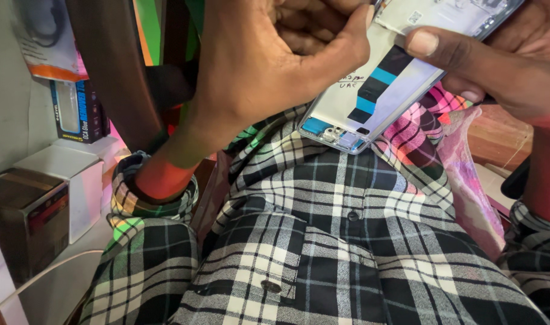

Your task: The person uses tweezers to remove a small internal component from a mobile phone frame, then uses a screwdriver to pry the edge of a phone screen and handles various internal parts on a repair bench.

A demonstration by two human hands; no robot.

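An opened smartphone frame [371, 96] with its back cover off is held above my lap, its white inner plate showing black and blue strips. My left hand [269, 66] grips its left edge, fingers curled over the top. My right hand [497, 57] holds the right side, thumb pressed on the inner plate. The lower end of the phone with its connector area points toward my chest.
My black-and-white checked shirt [347, 241] fills the lower view. Small boxes [52, 192] stand on a shelf at the left, with a white cable [40, 277] below them. A dark wooden post [112, 66] rises behind my left hand. Pink patterned cloth [461, 162] lies at the right.
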